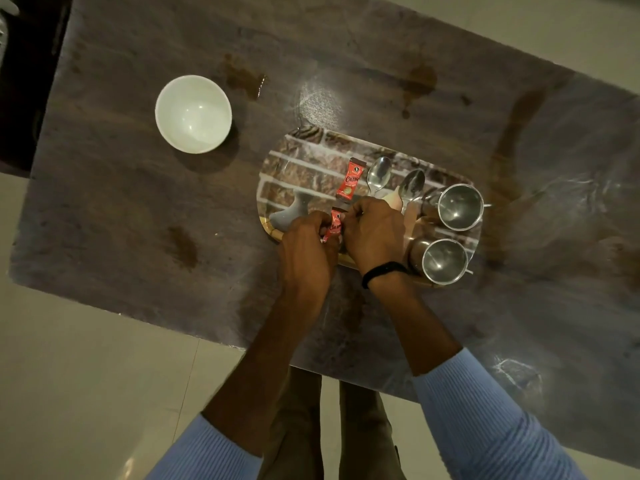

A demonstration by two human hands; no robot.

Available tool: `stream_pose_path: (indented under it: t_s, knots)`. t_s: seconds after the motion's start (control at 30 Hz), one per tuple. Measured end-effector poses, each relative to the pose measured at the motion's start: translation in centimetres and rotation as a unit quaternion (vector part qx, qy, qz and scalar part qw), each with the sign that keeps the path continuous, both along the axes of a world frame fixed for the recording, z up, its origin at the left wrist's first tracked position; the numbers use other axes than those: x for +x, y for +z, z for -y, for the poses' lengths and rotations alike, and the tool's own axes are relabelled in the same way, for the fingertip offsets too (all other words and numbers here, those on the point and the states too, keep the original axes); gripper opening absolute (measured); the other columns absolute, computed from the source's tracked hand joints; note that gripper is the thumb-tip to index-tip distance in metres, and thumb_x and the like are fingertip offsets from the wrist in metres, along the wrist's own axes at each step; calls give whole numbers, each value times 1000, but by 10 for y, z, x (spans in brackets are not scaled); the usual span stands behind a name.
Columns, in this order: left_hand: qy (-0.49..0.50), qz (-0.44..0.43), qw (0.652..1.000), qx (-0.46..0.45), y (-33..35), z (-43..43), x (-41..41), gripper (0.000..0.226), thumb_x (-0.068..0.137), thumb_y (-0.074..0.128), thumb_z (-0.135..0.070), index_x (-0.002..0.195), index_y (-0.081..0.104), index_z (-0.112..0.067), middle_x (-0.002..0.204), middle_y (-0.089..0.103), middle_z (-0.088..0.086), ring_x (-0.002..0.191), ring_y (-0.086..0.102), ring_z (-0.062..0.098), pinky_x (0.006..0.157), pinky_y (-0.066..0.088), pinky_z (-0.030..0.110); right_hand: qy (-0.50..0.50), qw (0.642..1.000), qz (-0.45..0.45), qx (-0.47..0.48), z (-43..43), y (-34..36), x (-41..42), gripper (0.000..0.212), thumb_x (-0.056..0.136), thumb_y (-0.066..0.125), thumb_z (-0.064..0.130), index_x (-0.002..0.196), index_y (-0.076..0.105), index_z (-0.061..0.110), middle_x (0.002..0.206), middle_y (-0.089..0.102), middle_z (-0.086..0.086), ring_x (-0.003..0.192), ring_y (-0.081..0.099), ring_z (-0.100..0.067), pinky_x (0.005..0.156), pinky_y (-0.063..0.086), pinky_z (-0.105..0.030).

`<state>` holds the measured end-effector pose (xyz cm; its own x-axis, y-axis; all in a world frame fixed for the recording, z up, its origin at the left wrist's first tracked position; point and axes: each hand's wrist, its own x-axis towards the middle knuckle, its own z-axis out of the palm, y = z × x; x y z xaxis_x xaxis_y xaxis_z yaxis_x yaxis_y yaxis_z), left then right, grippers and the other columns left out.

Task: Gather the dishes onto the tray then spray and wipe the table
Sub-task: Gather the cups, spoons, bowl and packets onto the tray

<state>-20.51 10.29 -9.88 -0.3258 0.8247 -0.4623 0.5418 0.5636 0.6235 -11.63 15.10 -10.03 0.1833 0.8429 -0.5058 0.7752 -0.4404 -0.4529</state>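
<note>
1. The tray (304, 161), printed with a brick pattern, lies on the dark table (138, 220), towards the near edge and to the right of centre.
2. A red sachet (350, 180) lies flat on the tray, beside two metal spoons (379, 174) whose bowls point away from the person.
3. Two steel cups stand upright at the right end of the tray: the far cup (460, 206) and the near cup (444, 260), close together, each with a thin handle pointing right.
4. The left hand (306, 247) and the right hand (375, 230) meet over the near edge of the tray, both pinching a second red sachet (335, 225) between their fingertips.
5. The left hand's fingers are curled closed around the lower end of that sachet; the right hand's fingers close on its upper side.
6. The right wrist wears a black band (382, 271), and both arms show pale blue ribbed sleeves (485, 410) pushed up from the wrists.
7. A white bowl (193, 114) stands upright on the table, well apart from the tray, to the far left of it. It looks empty.
8. Brown spill stains (246, 77) mark the table: one just beside the bowl, one beyond the tray, a long streak to the right of the cups, and a patch near the left front.
9. A pale tiled floor (86, 375) shows beneath the table's near edge.
</note>
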Motion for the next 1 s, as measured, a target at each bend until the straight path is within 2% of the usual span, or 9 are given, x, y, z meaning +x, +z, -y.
stream_pose_path:
  t_s: [0.27, 0.37, 0.47, 0.57, 0.6, 0.67, 0.73, 0.87, 1.0]
  knots:
    - [11, 13, 1000, 13, 2, 2, -1, 25, 92, 66, -10, 117, 69, -12, 106, 73, 2, 95, 69, 14, 79, 57, 27, -2, 1000, -19, -4, 3, 2, -2, 13, 94, 57, 15, 92, 70, 17, 86, 71, 0, 78, 57, -13, 69, 36, -20]
    - [7, 13, 1000, 12, -1, 4, -3, 23, 91, 67, -11, 113, 70, -12, 102, 73, 1, 92, 69, 13, 71, 53, 19, 0, 999, -33, -2, 3, 5, 0, 11, 94, 59, 16, 91, 69, 19, 82, 66, 6, 69, 50, -2, 58, 33, -6]
    - [5, 11, 1000, 12, 2, 5, -7, 18, 90, 68, -12, 108, 70, -15, 96, 71, -2, 88, 68, 12, 65, 44, 11, 26, 999, -25, 0, 3, 15, 2, 10, 94, 59, 12, 90, 67, 17, 84, 64, 4, 67, 50, 0, 75, 24, 10]
    - [25, 10, 999, 19, 14, 5, -13, 27, 89, 68, -10, 116, 69, -12, 96, 66, -7, 92, 64, 10, 65, 39, 3, 45, 998, 9, 34, 4, 18, 0, 16, 92, 59, 16, 81, 59, 27, 84, 68, -2, 82, 63, -17, 111, 29, -22]
    - [36, 3, 999, 25, 18, 5, -19, 27, 90, 67, -12, 117, 69, -13, 96, 66, -6, 92, 63, 8, 66, 39, 2, 47, 997, 21, 54, 3, 18, -1, 16, 91, 60, 17, 80, 57, 28, 79, 69, 0, 82, 64, -18, 112, 30, -25]
    - [79, -8, 996, 40, 24, 2, -33, 26, 90, 66, -17, 116, 70, -17, 100, 71, -4, 91, 62, 5, 73, 40, 4, 44, 997, 6, 62, -1, 22, -5, 7, 93, 59, 17, 89, 64, 19, 82, 71, -2, 80, 64, -17, 84, 35, -4]
    - [164, 9, 985, 53, 28, -3, -55, 24, 88, 68, -22, 111, 70, -22, 97, 73, -6, 91, 67, 8, 84, 51, 21, 48, 996, -28, 65, -10, 29, -15, 11, 95, 58, 18, 95, 68, 14, 86, 72, -2, 76, 59, -11, 62, 32, -13]
    - [360, 67, 923, 115, 23, -23, -113, 29, 87, 70, -26, 113, 67, -13, 89, 72, -1, 87, 72, 27, 84, 59, 44, 70, 989, -90, 93, -36, 34, -55, 13, 94, 60, 23, 93, 70, 15, 89, 73, 1, 84, 65, -15, 78, 47, -26]
    - [425, 105, 895, 90, 8, -49, -172, 43, 88, 59, -42, 114, 62, -7, 82, 68, 10, 71, 66, 28, 60, 56, 37, 84, 982, -153, 78, -65, 21, -110, 24, 93, 65, 29, 107, 71, 10, 104, 75, -6, 99, 69, -21, 84, 48, -27]
